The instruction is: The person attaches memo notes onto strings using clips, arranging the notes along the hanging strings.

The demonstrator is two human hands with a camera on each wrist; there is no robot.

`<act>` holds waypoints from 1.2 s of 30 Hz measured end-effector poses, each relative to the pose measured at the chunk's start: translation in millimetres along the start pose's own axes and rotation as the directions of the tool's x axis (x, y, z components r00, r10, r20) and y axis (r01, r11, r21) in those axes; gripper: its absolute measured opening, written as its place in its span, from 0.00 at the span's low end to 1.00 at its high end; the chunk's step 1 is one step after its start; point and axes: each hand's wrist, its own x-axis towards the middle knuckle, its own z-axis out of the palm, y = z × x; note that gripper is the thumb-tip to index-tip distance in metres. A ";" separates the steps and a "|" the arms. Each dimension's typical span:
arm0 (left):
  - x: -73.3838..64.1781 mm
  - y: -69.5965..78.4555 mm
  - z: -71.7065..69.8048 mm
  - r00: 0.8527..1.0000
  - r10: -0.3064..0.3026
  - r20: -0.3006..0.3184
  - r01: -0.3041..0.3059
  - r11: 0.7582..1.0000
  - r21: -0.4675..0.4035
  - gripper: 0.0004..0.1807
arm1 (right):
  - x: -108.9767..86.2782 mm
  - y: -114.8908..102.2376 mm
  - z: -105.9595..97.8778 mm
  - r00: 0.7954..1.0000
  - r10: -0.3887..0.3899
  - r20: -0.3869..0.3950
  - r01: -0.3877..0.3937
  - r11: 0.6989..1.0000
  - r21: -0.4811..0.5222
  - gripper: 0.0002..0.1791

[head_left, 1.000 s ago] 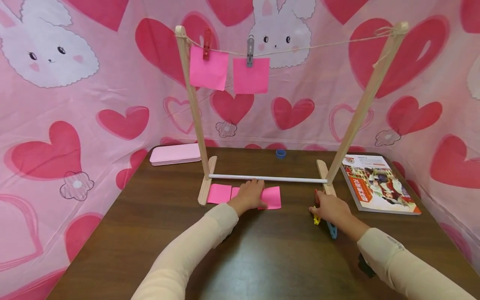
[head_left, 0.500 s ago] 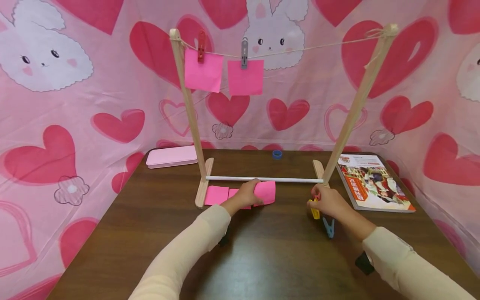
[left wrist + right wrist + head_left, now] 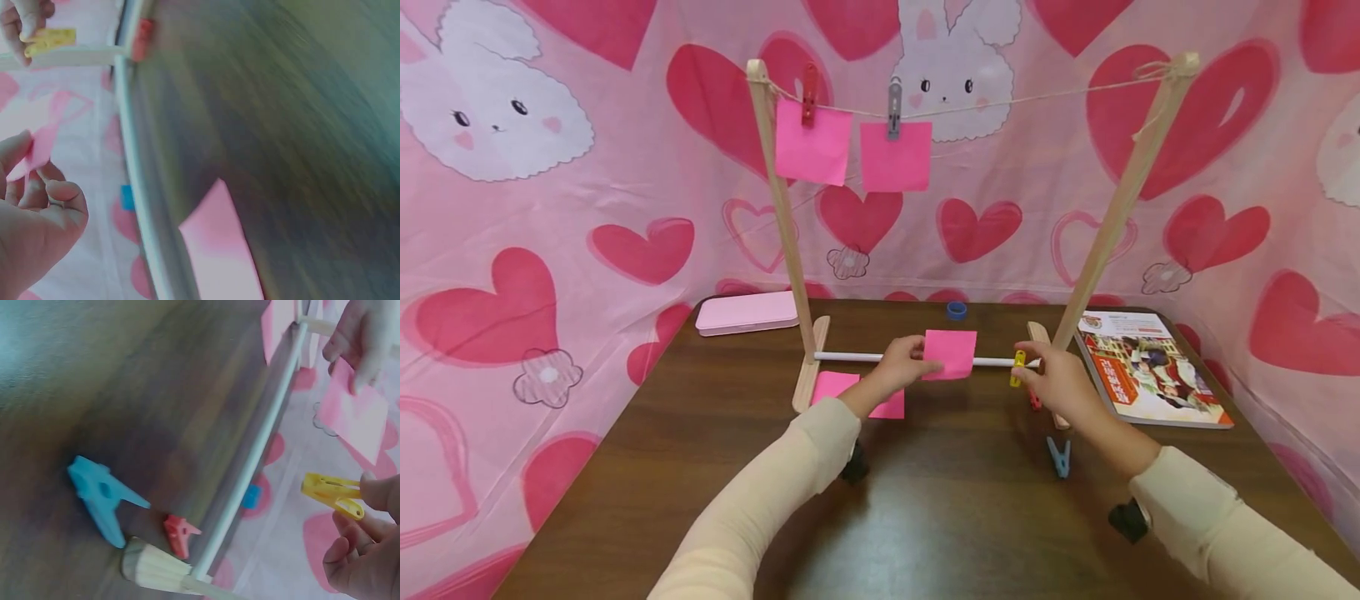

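My left hand (image 3: pixel 901 367) pinches a pink sticky note (image 3: pixel 951 353) by its left side, lifted in front of the white rod. To the right, a yellow clothespin (image 3: pixel 1018 368) is pinched between thumb and fingers of my right hand (image 3: pixel 1060 383); the right wrist view shows the thumb on one leg of the yellow clothespin (image 3: pixel 334 492). On the table below lie a blue clothespin (image 3: pixel 1059 457) and a red clothespin (image 3: pixel 180 535) beside the stand's foot. More pink notes (image 3: pixel 835 387) lie on the table, partly hidden behind my left forearm.
A wooden stand (image 3: pixel 786 221) carries a string (image 3: pixel 1045 97) with two pink notes hung by a red clothespin (image 3: pixel 808 96) and a grey clothespin (image 3: pixel 894 108). The white rod (image 3: pixel 848 357) joins its feet. Around it are a pink case (image 3: pixel 747 312), a blue ring (image 3: pixel 957 311) and a book (image 3: pixel 1153 367).
My left hand has lifted one pink note off the table and moved it up and right. My right hand has raised the yellow clothespin, leaving the red and blue ones on the table.
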 end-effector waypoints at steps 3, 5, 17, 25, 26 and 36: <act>0.0 11.7 1.7 0.999 0.003 -0.048 -0.008 0.995 -0.104 0.18 | 1.8 -7.1 -6.3 0.998 -0.035 -0.047 0.035 0.999 -0.012 0.20; -0.5 19.6 2.6 0.997 0.000 -0.072 -0.014 0.981 -0.191 0.16 | 3.2 -11.7 -11.5 0.996 -0.064 -0.057 0.064 0.998 -0.007 0.19; 7.1 78.3 1.8 0.982 0.097 -0.162 -0.160 0.885 -0.438 0.16 | 18.0 -51.9 -51.1 0.996 -0.090 -0.015 0.091 0.982 0.166 0.12; 7.7 125.8 6.5 0.963 0.147 -0.224 -0.250 0.795 -0.552 0.15 | 30.7 -91.5 -82.1 0.944 -0.180 -0.277 0.234 0.956 0.177 0.09; 7.8 130.4 5.9 0.960 0.141 -0.241 -0.257 0.782 -0.567 0.15 | 34.3 -96.5 -88.2 0.934 -0.181 -0.309 0.246 0.951 0.187 0.08; 15.0 162.9 -9.7 0.947 0.032 -0.321 -0.246 0.714 -0.656 0.14 | 81.8 -146.8 -143.0 0.899 -0.116 -0.422 0.242 0.936 0.256 0.10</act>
